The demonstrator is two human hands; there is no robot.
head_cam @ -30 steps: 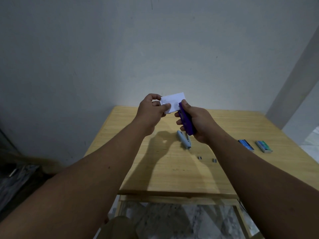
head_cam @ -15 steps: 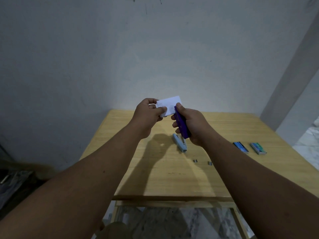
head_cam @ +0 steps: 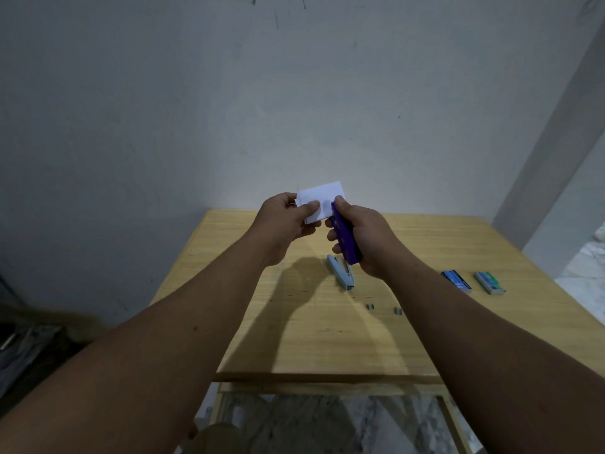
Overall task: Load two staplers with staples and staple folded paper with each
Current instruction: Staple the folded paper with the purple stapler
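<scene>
- The step in hand appears to be stapling the folded paper with the purple stapler, both held up in the air above the bench.
- The left hand pinches the paper's left edge, thumb in front and fingers curled behind it, so it is closed on the paper.
- The right hand is wrapped shut around the stapler, thumb lying along its top; the stapler's nose meets the paper's lower right part. Whether the sheet sits inside the mouth cannot be told.
- To do this well, the paper should go fully into the mouth before any squeeze, with the left fingers kept clear of the nose.
- The squeeze is best made firm and in one go, thumb pressing straight down against the fingers beneath, so the staple clinches instead of bending.
- The left hand should hold the folds flat and together; loose layers may slip and be missed.
- The pale blue stapler lies on the bench just below the hands, waiting or already used; the view does not settle which.
- Two short staple strips rest nearer the person, and two staple boxes lie well apart on the right.
</scene>
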